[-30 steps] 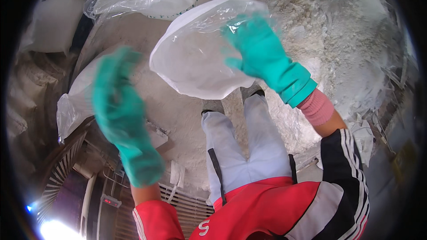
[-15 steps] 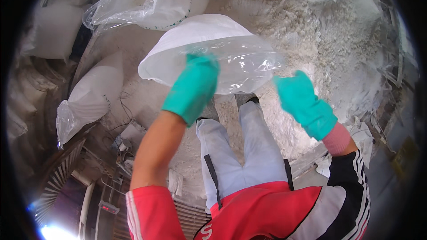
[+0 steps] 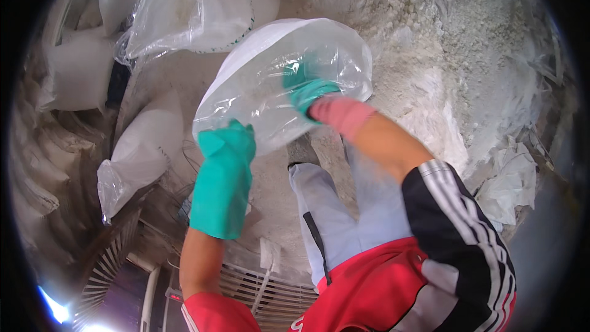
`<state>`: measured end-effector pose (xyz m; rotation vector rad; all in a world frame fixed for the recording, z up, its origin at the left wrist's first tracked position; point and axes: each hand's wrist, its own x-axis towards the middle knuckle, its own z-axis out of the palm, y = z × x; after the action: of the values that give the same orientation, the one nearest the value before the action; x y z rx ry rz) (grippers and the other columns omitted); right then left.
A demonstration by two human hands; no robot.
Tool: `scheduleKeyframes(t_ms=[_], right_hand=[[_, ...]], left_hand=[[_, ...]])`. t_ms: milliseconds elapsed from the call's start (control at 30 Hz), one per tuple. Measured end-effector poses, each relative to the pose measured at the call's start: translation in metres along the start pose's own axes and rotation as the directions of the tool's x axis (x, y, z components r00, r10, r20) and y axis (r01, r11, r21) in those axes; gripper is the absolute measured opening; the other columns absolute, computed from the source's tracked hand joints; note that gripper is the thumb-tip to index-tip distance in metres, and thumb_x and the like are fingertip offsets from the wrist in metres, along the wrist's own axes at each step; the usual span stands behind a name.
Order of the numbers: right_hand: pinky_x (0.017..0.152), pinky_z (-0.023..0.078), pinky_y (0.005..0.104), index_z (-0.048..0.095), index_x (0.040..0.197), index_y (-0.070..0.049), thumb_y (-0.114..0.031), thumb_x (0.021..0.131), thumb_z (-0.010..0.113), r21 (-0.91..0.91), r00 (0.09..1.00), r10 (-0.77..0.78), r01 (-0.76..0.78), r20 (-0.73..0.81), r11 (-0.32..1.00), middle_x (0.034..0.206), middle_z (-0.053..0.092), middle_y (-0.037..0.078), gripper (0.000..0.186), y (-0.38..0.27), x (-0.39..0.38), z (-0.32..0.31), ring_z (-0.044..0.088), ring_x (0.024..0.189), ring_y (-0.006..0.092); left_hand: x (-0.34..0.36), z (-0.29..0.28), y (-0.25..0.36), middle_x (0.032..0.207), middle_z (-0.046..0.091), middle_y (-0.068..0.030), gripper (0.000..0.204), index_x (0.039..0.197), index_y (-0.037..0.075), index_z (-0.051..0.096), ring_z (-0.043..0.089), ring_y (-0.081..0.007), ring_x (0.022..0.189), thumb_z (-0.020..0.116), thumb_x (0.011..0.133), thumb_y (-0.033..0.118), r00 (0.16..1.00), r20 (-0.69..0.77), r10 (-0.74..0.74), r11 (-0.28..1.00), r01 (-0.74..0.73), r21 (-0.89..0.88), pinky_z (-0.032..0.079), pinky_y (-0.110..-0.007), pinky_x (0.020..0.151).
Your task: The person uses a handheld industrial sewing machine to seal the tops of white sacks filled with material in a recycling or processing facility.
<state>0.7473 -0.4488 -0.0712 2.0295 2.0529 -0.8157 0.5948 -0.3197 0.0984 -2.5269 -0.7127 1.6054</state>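
A white bag with a clear plastic liner (image 3: 246, 107) stands in front of my legs, its wide mouth facing up toward me. My left hand (image 3: 224, 157), in a long green rubber glove, is closed on the near left rim of the bag. My right hand (image 3: 312, 89), in a green glove with a pink cuff, reaches over the near rim into the mouth. Its fingers are smeared by motion and partly behind the shiny liner, so their grip does not show.
Filled white bags with clear plastic tops stand at the upper left, one bag (image 3: 203, 9) close behind the open one. Another bag (image 3: 144, 144) leans at the left. Heaped pale powder (image 3: 455, 49) covers the right side. A slatted grille (image 3: 264, 289) lies near my feet.
My right hand has swung left from beside the bag into its mouth. My left hand has drawn back from the opening to the near left rim. The bag's mouth has turned and widened.
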Motion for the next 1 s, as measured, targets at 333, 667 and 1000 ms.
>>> scheduleKeyframes(t_ms=[333, 667, 1000], right_hand=[[0.081, 0.051, 0.0455, 0.065, 0.104, -0.003, -0.009, 0.084, 0.061, -0.426, 0.981, 0.129, -0.18, -0.144, 0.887, 0.095, 0.066, 0.017, 0.021, 0.085, -0.156, -0.085, 0.064, 0.088, 0.0332], [0.094, 0.05, 0.0423, 0.065, 0.117, -0.007, -0.001, 0.085, 0.067, 0.355, 0.936, 0.092, 0.037, -0.34, 0.934, 0.107, 0.067, 0.013, 0.033, -0.071, -0.158, -0.234, 0.064, 0.102, 0.0307], [0.101, 0.044, 0.0375, 0.06, 0.127, -0.008, -0.002, 0.092, 0.059, 0.834, 0.971, 0.184, 0.025, -0.151, 0.551, 0.111, 0.066, 0.012, 0.035, -0.132, -0.075, -0.232, 0.061, 0.108, 0.033]], left_hand=[[-0.028, 0.086, -0.053, 0.076, 0.068, -0.0066, 0.018, 0.101, 0.01, 0.07, 0.07, -0.0224, 0.068, 0.062, 0.086, 0.019, 0.899, -0.399, -0.18, 0.982, 0.14, -0.128, 0.047, -0.042, 0.051], [-0.179, 0.065, -0.073, 0.09, 0.072, -0.0045, 0.034, 0.127, 0.008, 0.062, 0.067, -0.0115, 0.075, 0.059, 0.099, 0.026, 0.915, 0.215, -0.34, -0.494, 0.021, -0.869, 0.051, -0.03, 0.081], [-0.081, 0.082, -0.052, 0.107, 0.067, -0.0154, 0.047, 0.128, 0.009, 0.059, 0.064, -0.029, 0.097, 0.074, 0.085, 0.02, 0.736, -0.04, -0.676, -0.054, -0.104, -0.993, 0.051, -0.039, 0.083]])
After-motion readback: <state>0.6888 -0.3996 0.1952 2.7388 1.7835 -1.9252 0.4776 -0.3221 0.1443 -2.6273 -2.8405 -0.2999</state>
